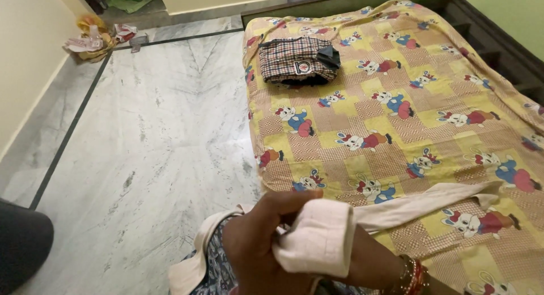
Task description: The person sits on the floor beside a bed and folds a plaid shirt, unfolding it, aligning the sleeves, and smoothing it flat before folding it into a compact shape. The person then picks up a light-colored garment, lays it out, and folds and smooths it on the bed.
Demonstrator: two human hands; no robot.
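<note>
One bed [396,74] is in view, spread with one yellow cartoon-print bedsheet [362,111], and on it at about twelve o'clock lies one folded checked garment [296,58]. One long cream cloth [419,207] trails in from four o'clock, with two hands on it at six o'clock, the left hand [255,247] and the right hand [368,266]. One heap of crumpled clothes [93,39] sits on the floor at ten o'clock.

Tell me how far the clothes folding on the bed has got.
Done: one checked garment lies folded at the far corner of the bed. In hand: the left hand and right hand grip a cream garment, its long strip trailing across the cartoon-print sheet. Left: that piece is not folded; a heap of cloth lies on the floor by the wall.
</note>
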